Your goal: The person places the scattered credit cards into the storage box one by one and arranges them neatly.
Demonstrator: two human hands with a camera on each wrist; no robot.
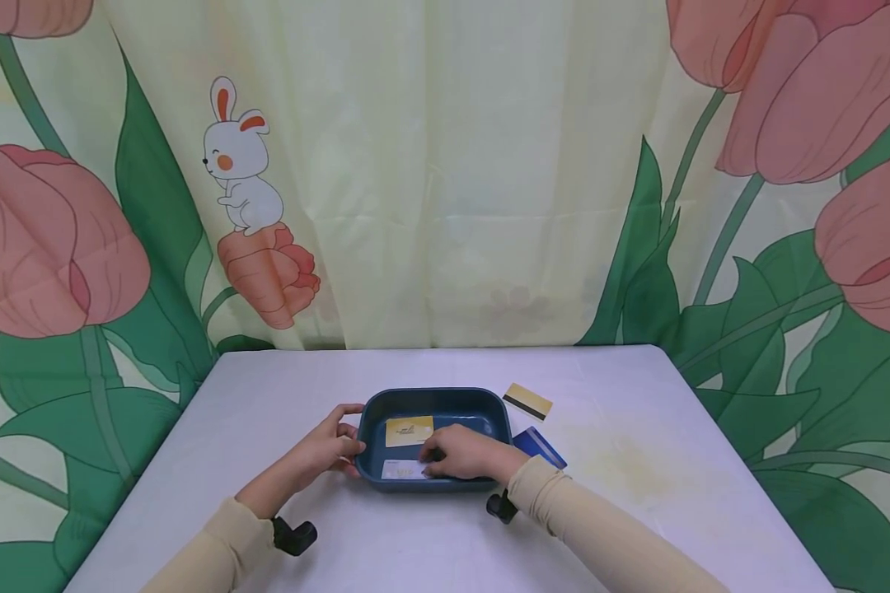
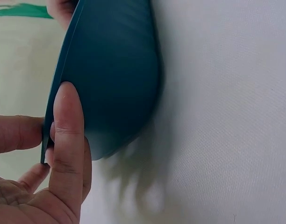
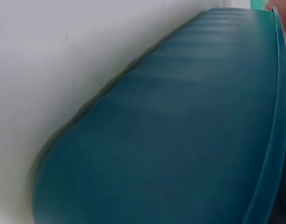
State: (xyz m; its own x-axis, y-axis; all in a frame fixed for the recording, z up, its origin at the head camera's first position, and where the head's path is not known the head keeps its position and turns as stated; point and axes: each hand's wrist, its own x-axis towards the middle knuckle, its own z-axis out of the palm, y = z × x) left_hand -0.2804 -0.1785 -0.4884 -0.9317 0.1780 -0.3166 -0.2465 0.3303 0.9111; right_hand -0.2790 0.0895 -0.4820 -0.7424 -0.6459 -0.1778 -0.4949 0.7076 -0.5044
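A dark blue rectangular tray [image 1: 435, 487] stands on the table. At its left end my left hand [image 1: 331, 445] grips the rim; the left wrist view shows one finger [image 2: 68, 126] along the outer wall. My right hand [image 1: 463, 452] reaches inside, fingers curled, and pinches the right end of a white card [image 1: 404, 469] near the front wall. Behind that card, a yellow card [image 1: 409, 431] lies on the tray floor. The right wrist view shows mostly the tray's outer wall [image 3: 171, 126]; the right fingers are hidden there.
Right of the tray, a gold card with a black stripe [image 1: 527, 401] and a blue card [image 1: 540, 447] lie on the white tablecloth [image 1: 638, 494]. A curtain printed with tulips and a rabbit [image 1: 245, 181] hangs behind the table. Black wrist mounts [image 1: 294, 537] sit under both forearms.
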